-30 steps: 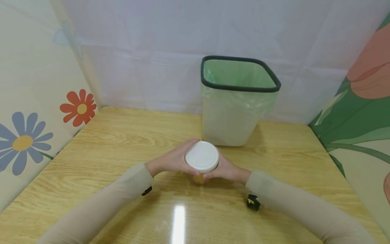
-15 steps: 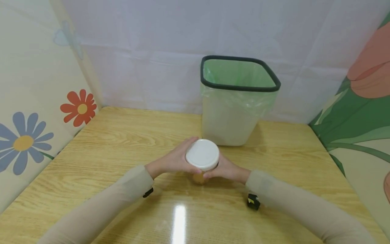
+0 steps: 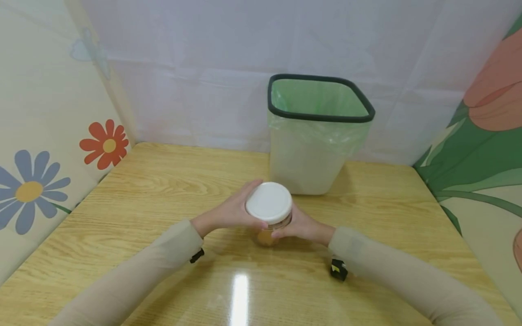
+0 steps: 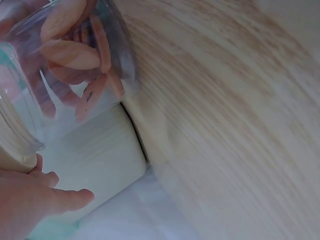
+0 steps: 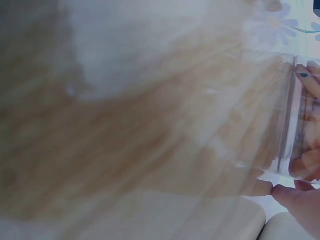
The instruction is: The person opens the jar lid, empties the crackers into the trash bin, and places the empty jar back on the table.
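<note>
A clear jar [image 3: 266, 237] with a round white lid [image 3: 269, 201] is held between both hands over the table. Through its wall in the left wrist view, orange-brown oval pieces [image 4: 75, 55] show inside. My left hand [image 3: 232, 210] grips the jar's top at the lid, its thumb at the lid's near edge. On the other side my right hand [image 3: 303, 225] holds the jar's wall, thumb toward me. The far fingers are mostly hidden in the head view. Whether the jar's base touches the table, I cannot tell.
Just behind the hands stands a pale waste bin [image 3: 307, 156] with a dark rim and a green liner [image 3: 322, 97]. The wooden table [image 3: 179, 176] ends at a white cloth [image 3: 195, 99] at the back. Flowered panels rise left and right.
The white lid has shifted slightly away from me and up, with my left hand. More of the jar's clear side shows below it. My right hand has hardly moved.
</note>
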A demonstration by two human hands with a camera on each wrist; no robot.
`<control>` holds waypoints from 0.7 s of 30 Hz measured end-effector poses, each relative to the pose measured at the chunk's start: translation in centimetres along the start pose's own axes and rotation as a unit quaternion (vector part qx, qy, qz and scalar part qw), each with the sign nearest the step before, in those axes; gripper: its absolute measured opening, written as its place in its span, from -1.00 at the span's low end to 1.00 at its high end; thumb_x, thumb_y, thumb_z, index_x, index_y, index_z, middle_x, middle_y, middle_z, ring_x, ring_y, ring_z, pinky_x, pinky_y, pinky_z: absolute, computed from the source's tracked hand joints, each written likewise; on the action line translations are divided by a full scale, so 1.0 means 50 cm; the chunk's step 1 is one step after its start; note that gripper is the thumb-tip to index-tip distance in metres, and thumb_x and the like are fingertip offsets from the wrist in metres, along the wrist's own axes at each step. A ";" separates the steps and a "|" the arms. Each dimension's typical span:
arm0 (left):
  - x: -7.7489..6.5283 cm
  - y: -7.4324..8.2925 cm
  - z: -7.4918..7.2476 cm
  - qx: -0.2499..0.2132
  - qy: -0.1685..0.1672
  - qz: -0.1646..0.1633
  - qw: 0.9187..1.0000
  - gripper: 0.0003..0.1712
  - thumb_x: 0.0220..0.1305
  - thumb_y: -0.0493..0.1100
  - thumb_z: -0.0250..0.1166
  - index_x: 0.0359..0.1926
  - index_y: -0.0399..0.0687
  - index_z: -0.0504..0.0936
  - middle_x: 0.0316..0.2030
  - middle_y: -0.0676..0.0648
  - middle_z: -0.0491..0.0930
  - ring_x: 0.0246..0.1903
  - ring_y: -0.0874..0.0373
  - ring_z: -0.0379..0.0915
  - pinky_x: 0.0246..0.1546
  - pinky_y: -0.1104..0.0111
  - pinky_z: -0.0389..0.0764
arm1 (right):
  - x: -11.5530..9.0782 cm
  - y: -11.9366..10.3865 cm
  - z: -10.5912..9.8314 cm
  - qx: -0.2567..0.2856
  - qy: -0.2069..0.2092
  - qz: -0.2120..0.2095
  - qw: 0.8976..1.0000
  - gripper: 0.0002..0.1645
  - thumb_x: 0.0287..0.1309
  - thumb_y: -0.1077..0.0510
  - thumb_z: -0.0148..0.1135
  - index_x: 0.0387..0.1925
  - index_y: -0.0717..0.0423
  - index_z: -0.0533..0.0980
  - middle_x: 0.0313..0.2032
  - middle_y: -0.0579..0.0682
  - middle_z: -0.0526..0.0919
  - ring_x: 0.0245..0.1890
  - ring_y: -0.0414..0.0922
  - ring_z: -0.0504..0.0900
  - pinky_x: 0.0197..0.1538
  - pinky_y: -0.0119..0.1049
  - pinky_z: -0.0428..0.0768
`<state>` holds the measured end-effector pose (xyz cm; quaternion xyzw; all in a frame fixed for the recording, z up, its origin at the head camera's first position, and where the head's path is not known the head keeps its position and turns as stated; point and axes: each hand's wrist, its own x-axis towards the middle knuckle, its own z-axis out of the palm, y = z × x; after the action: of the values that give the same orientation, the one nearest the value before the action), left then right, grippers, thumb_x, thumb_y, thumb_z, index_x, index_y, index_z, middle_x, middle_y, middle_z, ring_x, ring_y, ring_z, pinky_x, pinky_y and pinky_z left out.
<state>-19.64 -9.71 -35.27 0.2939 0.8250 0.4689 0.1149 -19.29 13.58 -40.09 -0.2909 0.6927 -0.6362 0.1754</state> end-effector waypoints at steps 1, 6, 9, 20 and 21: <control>-0.001 0.000 -0.002 -0.007 0.001 -0.001 1.000 0.40 -0.20 -0.02 0.63 0.50 -0.28 -0.10 0.40 -0.31 0.08 0.33 -0.19 0.10 0.31 -0.11 0.13 | 0.000 0.000 0.000 0.005 -0.001 0.003 1.000 0.38 -0.16 0.17 0.60 0.48 0.18 -0.17 0.36 0.23 0.15 0.34 0.09 0.17 0.39 -0.02 0.08; -0.008 0.004 -0.015 -0.019 0.006 -0.012 1.000 0.40 -0.19 -0.04 0.63 0.50 -0.25 -0.12 0.39 -0.30 0.07 0.30 -0.20 0.14 0.29 -0.11 0.17 | 0.000 -0.001 0.000 0.004 0.002 0.019 1.000 0.38 -0.15 0.18 0.60 0.48 0.16 -0.19 0.39 0.23 0.09 0.38 0.13 0.11 0.39 0.02 0.08; -0.015 0.004 -0.024 -0.010 0.017 -0.016 1.000 0.39 -0.17 -0.05 0.63 0.50 -0.26 -0.13 0.42 -0.32 0.02 0.33 -0.23 0.11 0.30 -0.13 0.13 | 0.001 -0.003 0.000 -0.007 0.004 0.024 1.000 0.38 -0.17 0.17 0.60 0.48 0.20 -0.18 0.42 0.23 0.06 0.41 0.11 0.06 0.40 0.01 0.04; -0.036 0.002 -0.046 0.005 0.044 -0.026 0.999 0.40 -0.20 -0.03 0.63 0.50 -0.27 -0.10 0.45 -0.36 -0.07 0.39 -0.29 -0.05 0.33 -0.18 -0.02 | -0.002 -0.005 -0.004 -0.027 0.002 0.027 0.999 0.33 -0.13 0.13 0.58 0.46 0.25 -0.15 0.42 0.26 0.05 0.42 0.18 0.03 0.41 0.08 0.03; -0.037 0.002 -0.047 0.007 0.045 -0.028 0.999 0.41 -0.21 -0.02 0.63 0.50 -0.27 -0.10 0.45 -0.36 -0.07 0.39 -0.29 -0.07 0.33 -0.18 -0.03 | -0.002 -0.004 -0.004 -0.026 0.001 0.026 0.999 0.33 -0.13 0.14 0.58 0.46 0.25 -0.15 0.42 0.26 0.05 0.42 0.18 0.03 0.40 0.08 0.04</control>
<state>-19.22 -12.47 -34.10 0.2501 0.8406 0.4723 0.0884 -19.31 13.77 -39.87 -0.2764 0.7162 -0.6139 0.1836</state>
